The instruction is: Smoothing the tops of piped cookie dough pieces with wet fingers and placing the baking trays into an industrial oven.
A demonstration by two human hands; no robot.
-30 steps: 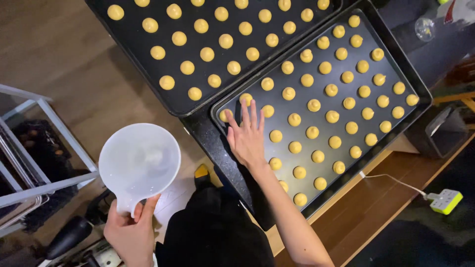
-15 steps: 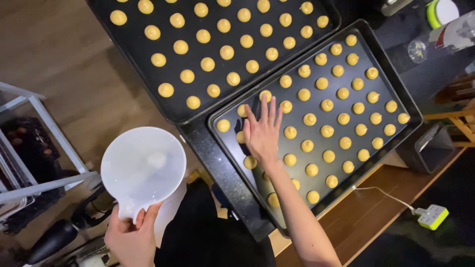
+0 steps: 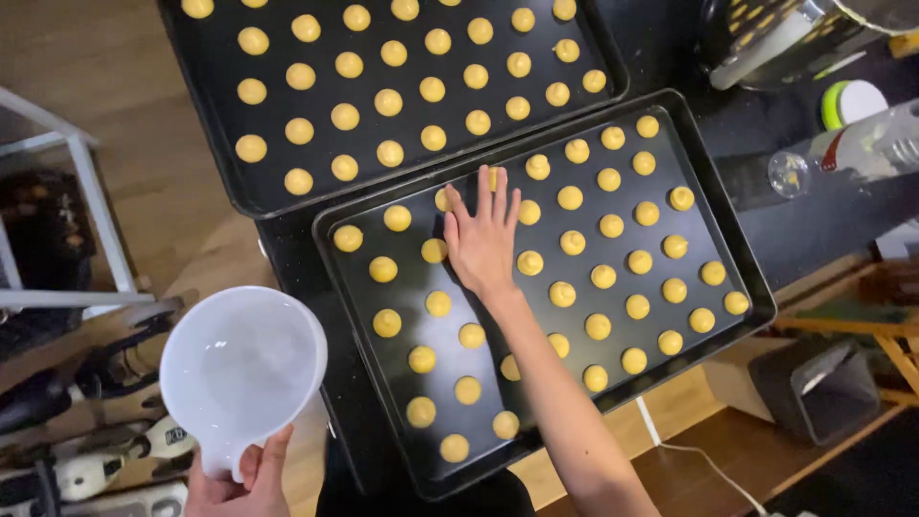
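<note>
My right hand [image 3: 481,237] has slid further up the near baking tray [image 3: 747,278] since a moment ago, fingers spread flat over the upper rows of small yellow dough mounds [image 3: 600,276]. My left hand [image 3: 239,479] still grips the handle of the white plastic bowl [image 3: 244,369], which holds nothing I can make out. The far tray [image 3: 206,144] beside it carries more rows of dough mounds.

a home kitchen: baking trays [image 3: 756,287] of dough dots [image 3: 571,242], wooden floor [image 3: 105,57].
</note>
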